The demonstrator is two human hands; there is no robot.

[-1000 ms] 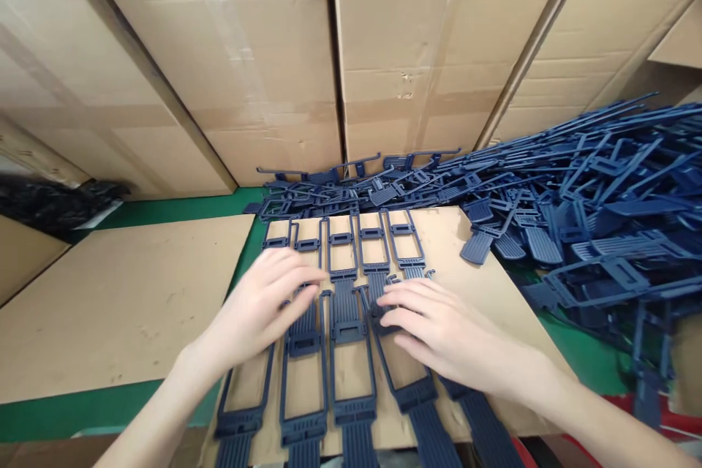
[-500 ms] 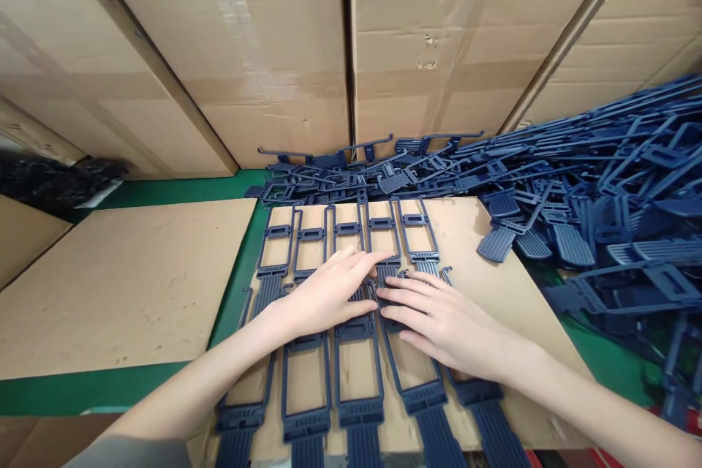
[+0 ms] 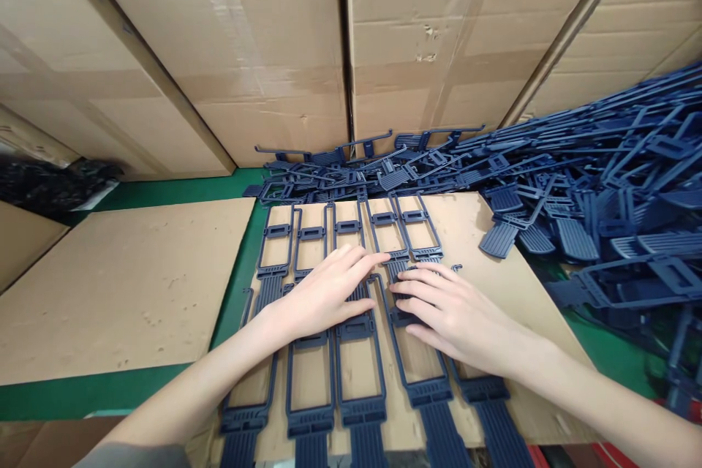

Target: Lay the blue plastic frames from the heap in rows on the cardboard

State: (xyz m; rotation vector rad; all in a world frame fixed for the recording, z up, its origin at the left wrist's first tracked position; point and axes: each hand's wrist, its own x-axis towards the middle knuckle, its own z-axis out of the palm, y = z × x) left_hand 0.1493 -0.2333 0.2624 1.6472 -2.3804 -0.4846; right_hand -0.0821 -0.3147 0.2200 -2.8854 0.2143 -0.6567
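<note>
Dark blue plastic frames with ribbed flat ends lie in two rows on a cardboard sheet (image 3: 466,234). My left hand (image 3: 326,289) rests palm down over the middle frames, thumb and fingers apart, the forefinger reaching toward the ribbed end of a far-row frame (image 3: 390,227). To its right, my right hand (image 3: 450,311) lies with fingers spread over that ribbed end and the upper part of a near-row frame (image 3: 431,391). Another near-row frame (image 3: 359,409) sits below my left hand. Both hands hide the places where the two rows meet.
A large heap of similar blue frames (image 3: 575,227) fills the right side and runs along the back. Tall cardboard boxes (image 3: 428,51) stand behind it. At left, a second cardboard sheet (image 3: 126,285) lies on the green table (image 3: 180,187); black plastic (image 3: 49,183) sits farther back.
My right hand has moved slightly right, and the frames beneath it have shifted right too, widening the gap beside the middle frames. My left hand has stayed nearly in place.
</note>
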